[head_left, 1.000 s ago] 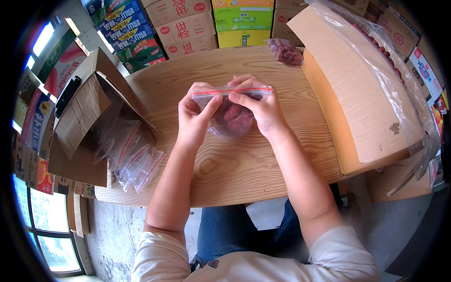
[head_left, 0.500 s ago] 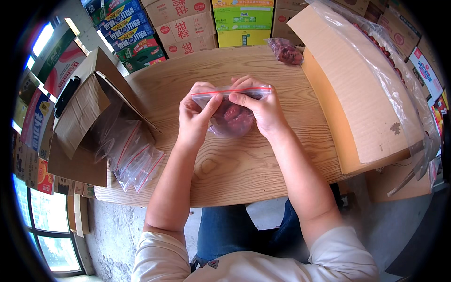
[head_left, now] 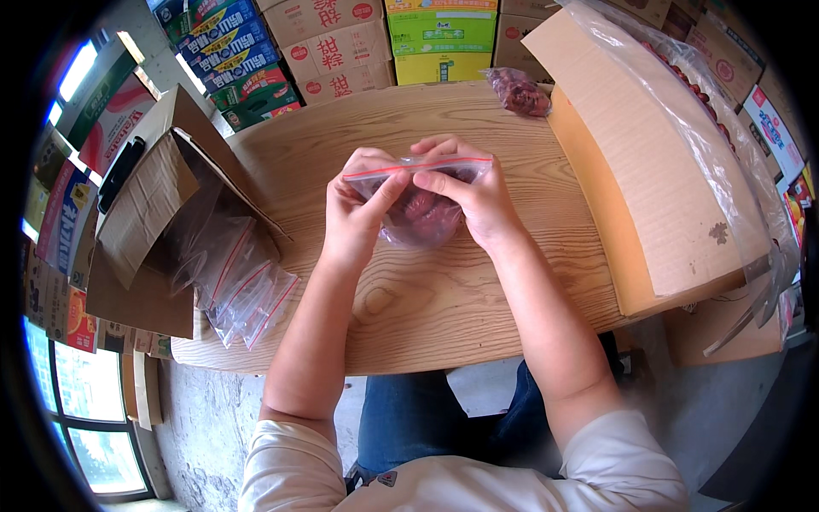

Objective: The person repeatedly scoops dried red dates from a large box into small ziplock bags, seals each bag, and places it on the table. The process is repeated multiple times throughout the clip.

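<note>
Over wooden table, both hands pinched on zip bag, dark-red contents indistinct.

**Count of things on and around the surface**

Two hands: the left hand and the right hand. Between them, one small clear bag with a red strip along its top and dark red fruit inside. One more filled bag lies at the far edge of the one wooden surface. One open brown box on the left, with one heap of empty clear bags spilling out; their number cannot be told. One large box on the right, lined with one clear plastic sheet. Many printed cartons are stacked behind, too crowded to count.
</note>
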Tool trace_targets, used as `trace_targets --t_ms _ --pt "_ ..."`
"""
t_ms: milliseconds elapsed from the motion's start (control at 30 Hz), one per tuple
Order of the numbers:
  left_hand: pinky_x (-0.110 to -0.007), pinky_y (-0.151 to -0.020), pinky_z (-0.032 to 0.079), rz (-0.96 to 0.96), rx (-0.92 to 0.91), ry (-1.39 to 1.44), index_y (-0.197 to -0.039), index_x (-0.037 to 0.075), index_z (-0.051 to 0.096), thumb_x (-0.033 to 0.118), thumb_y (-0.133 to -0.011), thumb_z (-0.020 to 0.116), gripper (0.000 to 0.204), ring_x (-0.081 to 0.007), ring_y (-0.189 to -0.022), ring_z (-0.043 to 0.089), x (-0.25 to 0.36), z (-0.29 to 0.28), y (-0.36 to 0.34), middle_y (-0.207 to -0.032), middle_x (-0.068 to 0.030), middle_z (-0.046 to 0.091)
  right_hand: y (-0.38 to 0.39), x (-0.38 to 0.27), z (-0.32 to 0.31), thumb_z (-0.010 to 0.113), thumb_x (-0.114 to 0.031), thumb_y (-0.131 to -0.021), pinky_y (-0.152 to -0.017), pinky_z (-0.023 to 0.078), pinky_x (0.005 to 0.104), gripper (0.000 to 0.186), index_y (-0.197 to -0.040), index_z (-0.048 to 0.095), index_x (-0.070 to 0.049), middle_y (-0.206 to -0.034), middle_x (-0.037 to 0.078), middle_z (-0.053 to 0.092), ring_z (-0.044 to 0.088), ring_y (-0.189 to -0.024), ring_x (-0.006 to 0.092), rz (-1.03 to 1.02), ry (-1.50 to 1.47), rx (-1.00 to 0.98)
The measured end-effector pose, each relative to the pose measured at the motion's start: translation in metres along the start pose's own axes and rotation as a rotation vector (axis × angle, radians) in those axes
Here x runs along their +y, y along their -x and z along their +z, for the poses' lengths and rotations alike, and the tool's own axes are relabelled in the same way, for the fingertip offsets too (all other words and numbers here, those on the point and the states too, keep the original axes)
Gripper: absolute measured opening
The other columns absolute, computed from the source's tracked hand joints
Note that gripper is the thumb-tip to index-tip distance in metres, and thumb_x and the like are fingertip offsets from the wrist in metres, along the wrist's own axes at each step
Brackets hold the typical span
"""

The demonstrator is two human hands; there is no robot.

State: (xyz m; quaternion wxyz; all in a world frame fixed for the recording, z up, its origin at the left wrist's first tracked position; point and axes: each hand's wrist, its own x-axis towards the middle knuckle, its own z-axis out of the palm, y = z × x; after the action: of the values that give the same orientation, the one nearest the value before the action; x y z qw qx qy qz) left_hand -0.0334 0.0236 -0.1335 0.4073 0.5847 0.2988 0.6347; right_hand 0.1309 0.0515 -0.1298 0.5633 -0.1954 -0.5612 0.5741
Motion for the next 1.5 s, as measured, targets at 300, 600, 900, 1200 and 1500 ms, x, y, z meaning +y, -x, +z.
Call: trace_targets --t_ms 300,600,900,1200,1500 --pt "-0.022 -0.074 0.044 -0.011 0.059 0.082 -0.085 0.004 0.064 0.004 -0.085 0.069 0.006 -0.0074 -0.083 0.054 -0.004 -0.010 -0.004 -0.092 0.0003 0.058 0.000 0.001 -0.001 0.075 -0.006 -0.078 -0.083 0.047 0.0293 0.012 -0.083 0.066 -0.003 -0.109 0.010 0.061 0.060 -0.093 0.0149 0.034 -0.101 0.048" --pt "-0.023 -0.070 0.038 -0.061 0.143 0.084 -0.084 0.007 0.060 0.006 -0.088 0.065 0.007 -0.0062 -0.076 0.050 0.001 -0.007 -0.005 -0.082 0.0028 0.056 -0.002 0.002 -0.002 0.077 -0.005 -0.075 -0.079 0.048 0.0279 0.013 -0.082 0.066 -0.002 -0.100 0.009 0.064 0.060 -0.091 0.0141 0.008 -0.096 0.078" --pt "-0.024 -0.079 0.037 -0.011 0.169 0.103 -0.079 0.008 0.057 0.007 -0.089 0.064 0.012 -0.0068 -0.083 0.050 0.000 -0.007 -0.006 -0.083 0.0032 0.056 -0.007 0.003 -0.022 0.079 -0.012 -0.076 -0.055 0.041 0.0207 0.012 -0.077 0.068 -0.008 -0.089 0.003 0.065 0.055 -0.068 0.0060 -0.021 -0.118 0.133" --pt "-0.022 -0.080 0.037 0.089 0.177 0.188 -0.085 0.010 0.061 0.010 -0.090 0.065 0.006 -0.0050 -0.084 0.050 -0.017 -0.025 -0.007 -0.089 0.0034 0.060 -0.006 -0.009 -0.014 0.078 -0.011 -0.077 -0.065 0.044 0.0222 0.012 -0.078 0.067 -0.006 -0.078 0.002 0.067 0.056 -0.070 0.0067 0.009 -0.045 0.227" --pt "-0.023 -0.080 0.038 -0.087 0.331 0.191 -0.086 0.008 0.061 0.012 -0.088 0.068 0.008 -0.0064 -0.082 0.050 -0.009 -0.009 -0.009 -0.083 0.0039 0.059 -0.009 0.002 -0.028 0.079 -0.013 -0.077 -0.079 0.044 0.0248 0.014 -0.081 0.067 -0.007 -0.083 0.003 0.068 0.059 -0.078 0.0089 -0.090 -0.108 0.241"
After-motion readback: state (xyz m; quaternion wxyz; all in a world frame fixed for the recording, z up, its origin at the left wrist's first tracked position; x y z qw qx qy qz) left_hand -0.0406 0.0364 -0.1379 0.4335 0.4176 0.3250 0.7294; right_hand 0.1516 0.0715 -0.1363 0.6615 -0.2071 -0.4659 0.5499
